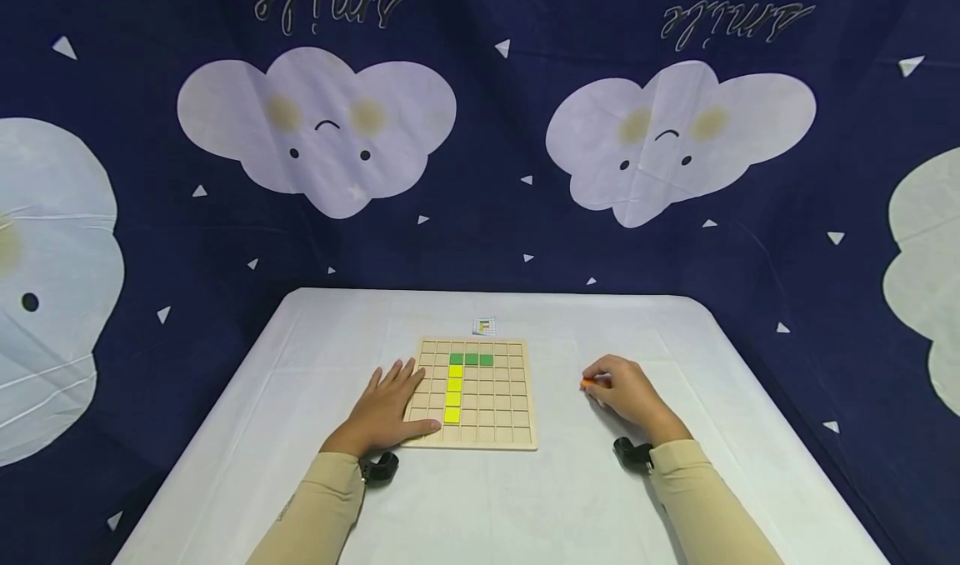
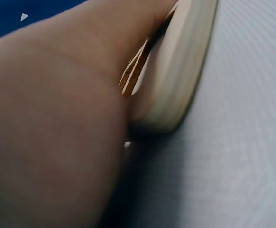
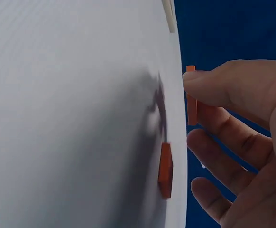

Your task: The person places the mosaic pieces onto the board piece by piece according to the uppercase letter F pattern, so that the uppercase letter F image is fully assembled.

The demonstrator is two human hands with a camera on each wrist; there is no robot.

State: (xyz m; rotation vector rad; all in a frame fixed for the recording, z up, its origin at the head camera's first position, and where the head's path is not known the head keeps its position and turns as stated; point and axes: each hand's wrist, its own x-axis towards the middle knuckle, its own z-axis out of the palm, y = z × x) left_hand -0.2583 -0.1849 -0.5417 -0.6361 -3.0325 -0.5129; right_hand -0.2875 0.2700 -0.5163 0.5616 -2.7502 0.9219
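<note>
A wooden grid board point(image 1: 495, 433) lies on the white table. Three green tiles point(image 1: 471, 359) form a row near its far side, and several yellow tiles point(image 1: 453, 385) run in a column toward the near side from the leftmost green one. My left hand point(image 1: 384, 408) rests with spread fingers on the board's left edge, thumb along the near-left corner. To the right of the board, my right hand point(image 1: 628, 392) pinches an orange tile point(image 3: 191, 111) between thumb and fingers, above the tabletop. Below it, a second orange tile point(image 3: 165, 171) lies on the table in the right wrist view.
A small card point(image 1: 483, 327) with a printed coloured grid lies just beyond the board. Behind the table point(image 1: 600, 323) hangs a dark blue curtain point(image 1: 495, 132) with clouds and triangles. Black wrist cameras point(image 1: 380, 468) sit on both wrists.
</note>
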